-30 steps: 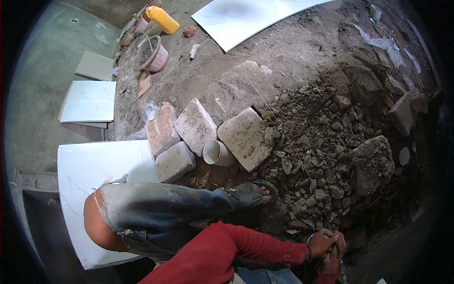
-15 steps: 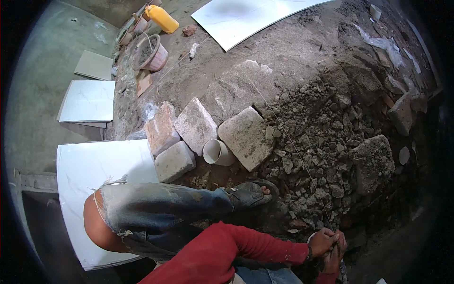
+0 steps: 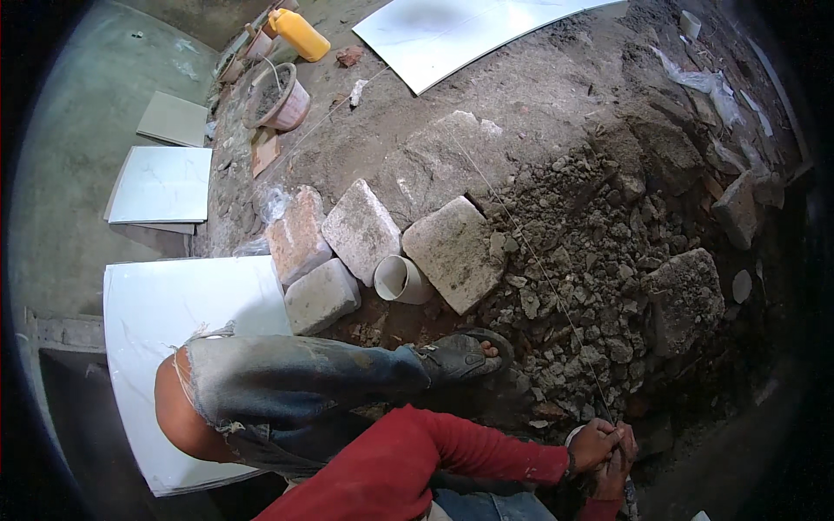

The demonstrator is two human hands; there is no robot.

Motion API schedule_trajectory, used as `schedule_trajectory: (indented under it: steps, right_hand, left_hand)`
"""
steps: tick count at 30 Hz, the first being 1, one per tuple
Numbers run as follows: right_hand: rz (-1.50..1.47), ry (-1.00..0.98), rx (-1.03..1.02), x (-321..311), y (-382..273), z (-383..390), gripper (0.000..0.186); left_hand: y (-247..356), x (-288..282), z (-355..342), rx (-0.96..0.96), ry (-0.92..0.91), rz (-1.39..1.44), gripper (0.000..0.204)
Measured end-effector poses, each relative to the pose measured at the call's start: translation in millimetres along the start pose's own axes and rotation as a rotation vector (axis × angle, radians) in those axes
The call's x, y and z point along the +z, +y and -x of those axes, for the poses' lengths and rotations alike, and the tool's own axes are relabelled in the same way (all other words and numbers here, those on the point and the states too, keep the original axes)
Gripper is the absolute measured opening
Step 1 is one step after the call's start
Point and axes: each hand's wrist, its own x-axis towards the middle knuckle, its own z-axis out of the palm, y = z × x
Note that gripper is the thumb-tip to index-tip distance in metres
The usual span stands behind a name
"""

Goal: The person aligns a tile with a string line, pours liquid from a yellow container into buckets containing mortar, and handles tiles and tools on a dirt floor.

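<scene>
A thin pale string [image 3: 519,231] runs taut across the rubble and down to my hands at the lower right. My left hand [image 3: 592,445], reaching in from a red sleeve, is closed with its fingertips pinched at the string's near end. Pressed against it from below is my right hand [image 3: 615,469], its fingers also closed about the same spot. The exact grip on the string is partly hidden by the fingers. A white rounded edge of something shows beside my left wrist, too covered to name.
Broken rubble [image 3: 565,260] lies beyond my hands, with a stone block [image 3: 686,300] on it. Several pale blocks [image 3: 452,252] and a short white pipe [image 3: 402,280] sit near my sandalled foot. White tiles [image 3: 191,300], a mortar bucket [image 3: 282,104] and a yellow jug [image 3: 299,35] stand farther off.
Almost nothing differs. My hands stay together at the string's end, with only a very slight shift of the fingers.
</scene>
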Motion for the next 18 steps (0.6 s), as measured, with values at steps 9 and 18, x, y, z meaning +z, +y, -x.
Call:
schedule_trajectory:
  steps: [9, 18]
  right_hand:
    - [-0.764, 0.130, 0.315, 13, -3, 1, 0.046]
    - [-0.151, -0.013, 0.129, -4, -13, -3, 0.043]
  left_hand:
    - [-24, 2, -11, 0.151, -0.010, -0.156, 0.048]
    - [3, 3, 4, -0.019, 0.051, -0.057, 0.054]
